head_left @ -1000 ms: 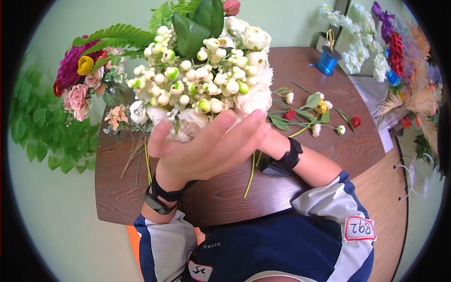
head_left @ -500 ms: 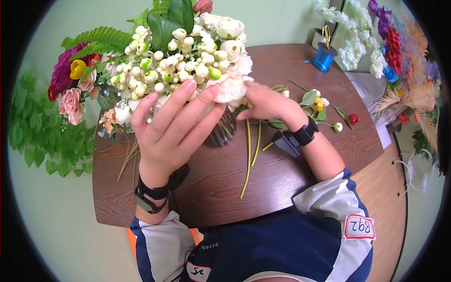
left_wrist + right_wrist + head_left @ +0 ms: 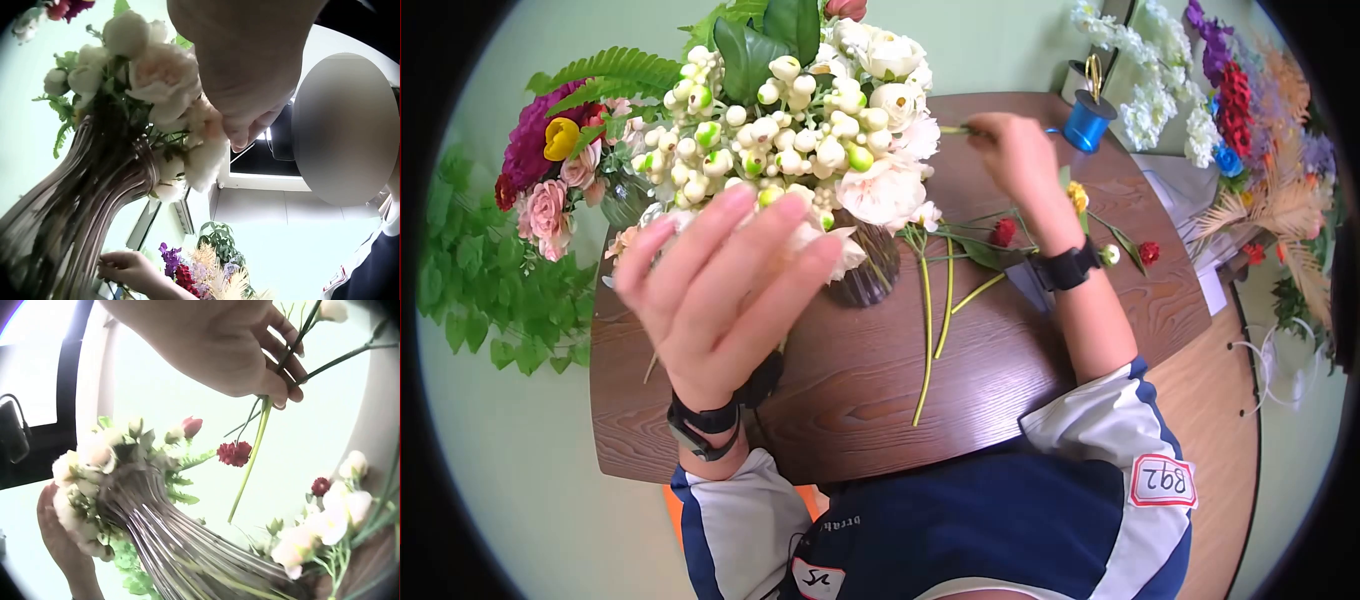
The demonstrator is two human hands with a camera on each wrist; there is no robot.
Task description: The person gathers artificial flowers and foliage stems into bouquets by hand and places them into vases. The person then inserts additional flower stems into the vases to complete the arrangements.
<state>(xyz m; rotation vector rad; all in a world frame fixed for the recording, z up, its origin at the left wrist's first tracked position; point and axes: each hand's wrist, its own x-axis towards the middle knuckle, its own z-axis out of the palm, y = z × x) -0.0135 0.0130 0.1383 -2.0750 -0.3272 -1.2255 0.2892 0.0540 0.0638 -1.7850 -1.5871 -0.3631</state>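
Note:
A ribbed glass vase (image 3: 867,278) stands on the table, filled with white blooms, berry sprigs and green leaves. My left hand (image 3: 725,285) is at the front left of this bouquet (image 3: 790,140), fingers spread and fairly straight. In the left wrist view its fingertips come right at the pale pink peony (image 3: 164,81). To the right of the vase, my right hand (image 3: 1022,165) pinches a green flower stem (image 3: 249,467) between thumb and fingers. Beside that stem hangs a small red flower (image 3: 234,454); a white bloom (image 3: 333,310) shows above the fingers.
Cut stems (image 3: 928,340) lie in front of the vase. Loose red flowers (image 3: 1148,253) and white buds are on the table's right. A blue ribbon spool (image 3: 1088,120) stands at the back right. A second, colourful bouquet (image 3: 545,215) is at the left; more flowers (image 3: 1240,110) stand far right.
My hands, crossing in front of the bouquet at first, have moved apart. The left drew back to the left; the right went right and back and took hold of a stem.

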